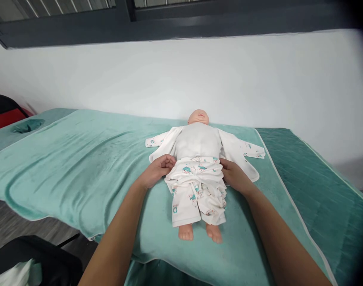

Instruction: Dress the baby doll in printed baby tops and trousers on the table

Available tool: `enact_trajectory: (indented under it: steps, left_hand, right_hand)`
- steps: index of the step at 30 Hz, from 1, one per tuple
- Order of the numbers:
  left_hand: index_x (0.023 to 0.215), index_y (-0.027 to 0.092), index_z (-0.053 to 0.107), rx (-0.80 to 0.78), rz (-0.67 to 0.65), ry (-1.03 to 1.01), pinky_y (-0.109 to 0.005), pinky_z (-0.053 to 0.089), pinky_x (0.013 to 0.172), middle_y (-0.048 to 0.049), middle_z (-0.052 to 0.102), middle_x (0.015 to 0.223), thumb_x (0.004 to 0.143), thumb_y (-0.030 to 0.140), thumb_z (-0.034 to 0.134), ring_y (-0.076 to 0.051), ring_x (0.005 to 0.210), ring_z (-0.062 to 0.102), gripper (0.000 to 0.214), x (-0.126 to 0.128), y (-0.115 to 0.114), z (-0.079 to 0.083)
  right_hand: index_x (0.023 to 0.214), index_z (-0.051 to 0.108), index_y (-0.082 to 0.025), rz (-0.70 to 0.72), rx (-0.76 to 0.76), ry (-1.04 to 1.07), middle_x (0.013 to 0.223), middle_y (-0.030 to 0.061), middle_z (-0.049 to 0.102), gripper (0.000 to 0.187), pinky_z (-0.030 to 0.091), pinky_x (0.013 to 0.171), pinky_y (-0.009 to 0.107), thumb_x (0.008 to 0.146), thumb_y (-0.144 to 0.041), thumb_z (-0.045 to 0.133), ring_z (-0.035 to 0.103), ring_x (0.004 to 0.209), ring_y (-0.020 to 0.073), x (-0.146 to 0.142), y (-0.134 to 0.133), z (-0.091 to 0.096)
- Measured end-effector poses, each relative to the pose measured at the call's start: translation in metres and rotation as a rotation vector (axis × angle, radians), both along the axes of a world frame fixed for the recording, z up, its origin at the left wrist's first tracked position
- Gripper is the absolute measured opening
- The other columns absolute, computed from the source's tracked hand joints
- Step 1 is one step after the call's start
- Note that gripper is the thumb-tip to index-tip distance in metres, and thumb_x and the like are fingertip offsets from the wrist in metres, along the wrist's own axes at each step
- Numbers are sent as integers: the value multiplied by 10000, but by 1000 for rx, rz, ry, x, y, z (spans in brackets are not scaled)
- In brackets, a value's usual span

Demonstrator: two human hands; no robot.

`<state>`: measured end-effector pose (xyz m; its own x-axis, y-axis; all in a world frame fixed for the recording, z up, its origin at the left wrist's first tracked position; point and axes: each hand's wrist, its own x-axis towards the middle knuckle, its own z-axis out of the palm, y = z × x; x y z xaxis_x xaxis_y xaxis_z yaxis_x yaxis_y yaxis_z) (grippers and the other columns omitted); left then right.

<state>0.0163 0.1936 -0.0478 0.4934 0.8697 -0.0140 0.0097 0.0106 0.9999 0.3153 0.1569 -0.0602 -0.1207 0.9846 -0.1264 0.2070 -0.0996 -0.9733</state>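
A baby doll point(198, 116) lies on its back, its head toward the wall and its bare feet toward me. White printed baby pants point(196, 178) cover its legs up to the waist, bunched along the sides. My left hand point(159, 170) is closed at the left edge of the waistband, fingers curled against the cloth. At the opposite edge, my right hand point(234, 174) grips the waistband, its fingertips partly hidden by the fabric. A white long-sleeved baby jacket point(233, 145) is on the doll's arms, spread out to both sides, with a plain white layer point(198, 141) over the chest.
The doll rests on a light green sheet point(89, 159) over a bed with a darker green cover point(312, 190) at right. A white wall point(181, 79) rises behind. A black chair point(35, 258) stands at the lower left, and a red and black item point(5, 113) at far left.
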Motion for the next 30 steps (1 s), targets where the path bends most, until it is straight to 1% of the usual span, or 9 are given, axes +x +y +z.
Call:
enact_trajectory:
  steps: [2,5,8,10,14,18,20,26,30]
  left_hand:
    - [964,189,580,-12,-18,12,-204,343,617,17,554,863,704,121,680,-86,731,484,287,0,0,2]
    - [1043,202,581,-11,-22,42,-212,372,646,0,575,943,721,147,674,-96,769,501,340,1,-1,4]
    - [1105,196,603,-4,-55,76,-247,412,731,-25,598,977,732,169,661,-131,847,534,379,1,-2,5]
    - [1116,189,620,-2,-77,105,-270,421,775,-32,610,969,727,166,654,-150,884,548,391,0,-3,6]
    - [1035,189,659,1,-94,143,-271,421,774,-28,639,965,718,180,661,-154,874,558,317,0,-3,8]
    - [855,171,655,12,-96,121,-243,395,713,-1,617,861,702,166,654,-129,793,534,153,2,-3,7]
    - [805,165,638,23,-96,115,-233,378,687,12,592,820,696,150,643,-116,757,512,111,2,-3,7]
    - [871,162,626,26,-78,109,-228,384,692,7,597,847,735,178,644,-116,768,516,138,0,-4,6]
    - [915,173,602,47,-41,95,-211,381,673,6,595,857,799,261,649,-109,762,510,153,2,-5,8]
  right_hand:
    - [996,678,-212,26,14,-2,791,-3,697,243,475,588,270,809,-303,553,577,624,151,2,0,0]
    - [1059,704,-215,63,140,-25,938,40,738,287,524,754,330,850,-361,574,651,831,221,5,-1,0]
    - [1073,720,-224,50,261,-48,1031,60,740,306,496,927,380,850,-407,618,635,1044,272,6,-3,1]
    - [1082,722,-238,29,277,-46,1057,62,738,315,482,967,401,848,-428,631,621,1100,284,5,-4,3]
    - [1146,702,-254,23,275,-21,1085,56,732,341,478,985,424,855,-417,632,615,1126,282,1,-7,7]
    - [1186,682,-261,47,254,22,1112,51,726,363,486,968,408,851,-392,644,620,1113,270,1,-6,8]
    - [1186,680,-259,66,242,40,1130,49,720,357,491,952,401,849,-372,649,617,1112,267,1,-6,7]
    - [1228,652,-254,121,236,56,1130,53,716,433,499,932,412,799,-296,692,615,1104,275,1,-6,6]
    - [1105,707,-236,114,246,40,1042,46,735,334,510,896,404,775,-286,697,633,1050,280,1,-6,7]
